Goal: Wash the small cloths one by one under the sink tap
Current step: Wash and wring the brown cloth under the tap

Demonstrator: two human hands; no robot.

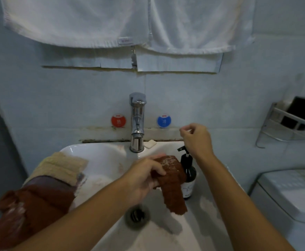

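Note:
My left hand (144, 178) grips a small brown cloth (173, 185) over the white sink (101, 156); the cloth hangs down from my fingers with white suds on its top. The chrome tap (137, 122) stands just behind it, and I cannot tell whether water runs. My right hand (197, 138) hovers above the pump of a dark soap bottle (188, 171), fingers loosely curled, holding nothing. On the sink's left rim lies a pile of cloths: a beige one (61, 165), a purple-grey one (48, 181) and a brown one (30, 209).
White towels (122, 20) hang on the wall above the tap. A small soap bar (150, 143) sits right of the tap's base. A metal rack (291, 122) is fixed to the right wall, with a white appliance (291, 194) below it. The drain (137, 214) is open.

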